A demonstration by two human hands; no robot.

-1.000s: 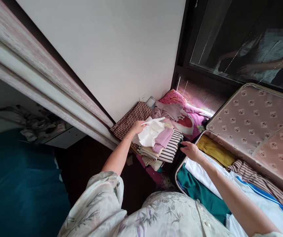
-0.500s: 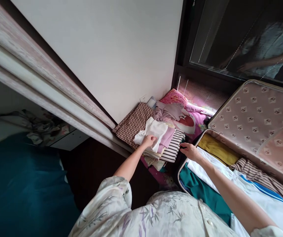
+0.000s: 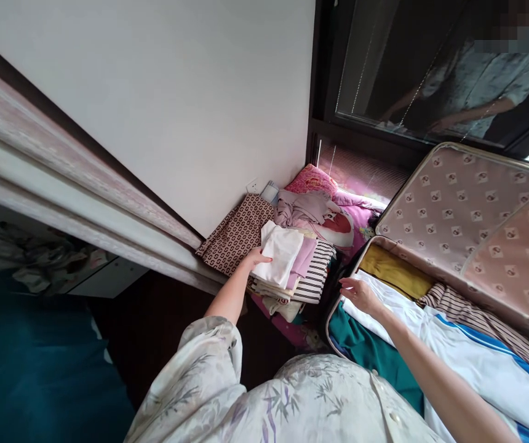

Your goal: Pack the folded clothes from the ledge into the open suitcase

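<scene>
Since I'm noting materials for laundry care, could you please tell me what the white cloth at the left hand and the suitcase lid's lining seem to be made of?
The white cloth: soft, matt fabric, perhaps cotton, as it drapes without shine. The lid lining: probably smooth synthetic fabric, as it lies taut with a faint sheen.

Folded clothes (image 3: 280,252), an open suitcase (image 3: 453,215) and window blinds (image 3: 363,166) suggest a home.

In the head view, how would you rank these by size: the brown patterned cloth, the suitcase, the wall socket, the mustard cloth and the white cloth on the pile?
1. Suitcase
2. Brown patterned cloth
3. Mustard cloth and white cloth: too alike to rank
4. Wall socket
</scene>
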